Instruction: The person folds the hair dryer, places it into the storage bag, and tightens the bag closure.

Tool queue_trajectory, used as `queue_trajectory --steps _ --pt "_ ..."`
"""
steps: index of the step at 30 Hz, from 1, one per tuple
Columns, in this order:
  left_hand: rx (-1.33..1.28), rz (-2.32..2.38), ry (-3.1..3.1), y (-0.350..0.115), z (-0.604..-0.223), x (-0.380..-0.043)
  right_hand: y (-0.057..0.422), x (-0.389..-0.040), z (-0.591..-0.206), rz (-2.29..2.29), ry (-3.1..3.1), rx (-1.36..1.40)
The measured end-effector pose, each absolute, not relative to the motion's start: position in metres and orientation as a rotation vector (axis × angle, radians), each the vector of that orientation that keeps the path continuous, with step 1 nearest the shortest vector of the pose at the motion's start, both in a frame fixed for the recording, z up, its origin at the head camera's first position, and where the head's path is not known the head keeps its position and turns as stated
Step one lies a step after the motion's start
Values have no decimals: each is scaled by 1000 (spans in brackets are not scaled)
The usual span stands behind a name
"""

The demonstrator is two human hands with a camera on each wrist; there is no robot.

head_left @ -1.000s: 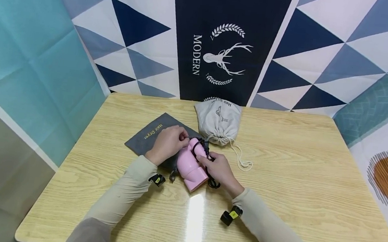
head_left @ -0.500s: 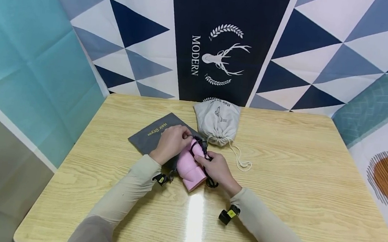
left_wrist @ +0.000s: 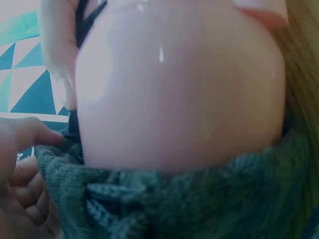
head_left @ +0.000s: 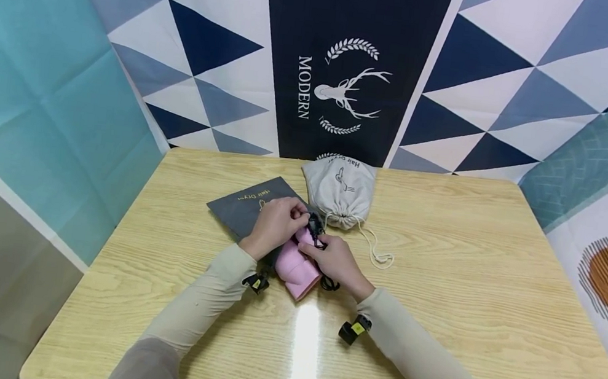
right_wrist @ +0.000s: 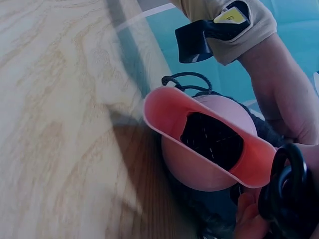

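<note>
A pink hair dryer point(head_left: 291, 266) lies partly inside a dark grey drawstring bag point(head_left: 238, 206) lettered "Hair Dryer". In the left wrist view its rounded body point(left_wrist: 179, 84) sits within the bag's mouth point(left_wrist: 199, 184). My left hand point(head_left: 276, 222) pinches the bag's rim on the far side. My right hand point(head_left: 338, 260) grips the dryer by its handle, thumb on top, with the black cord point(head_left: 313, 224) bundled against it. The wide nozzle point(right_wrist: 256, 167) points out of the bag in the right wrist view. The bag's inside is hidden.
Behind the hands, a light grey drawstring pouch point(head_left: 339, 190) lies near the table's back edge, its white cord point(head_left: 382, 259) trailing right. The wooden table point(head_left: 469, 262) meets a patterned cloth backdrop point(head_left: 345, 64) at the rear.
My left hand and the dark bag have shifted slightly to the right, the bag turning a little. The dryer's handle end and cord are now more covered by my hands and the bag.
</note>
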State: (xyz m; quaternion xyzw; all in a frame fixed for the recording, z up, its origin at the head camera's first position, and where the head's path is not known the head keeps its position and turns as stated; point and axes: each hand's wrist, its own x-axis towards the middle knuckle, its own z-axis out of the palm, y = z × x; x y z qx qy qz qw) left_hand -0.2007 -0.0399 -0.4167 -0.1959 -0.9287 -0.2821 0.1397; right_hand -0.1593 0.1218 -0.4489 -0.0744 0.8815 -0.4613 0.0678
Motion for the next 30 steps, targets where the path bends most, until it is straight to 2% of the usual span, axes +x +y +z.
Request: queue_trajectory --steps 18,30 --pt "-665 -591 -2667 -63 -428 -172 125 -155 -454 -1455 2602 21" --pt "-554 -742 -2723 -74 -427 -170 159 -144 -452 -1757 2146 -21"
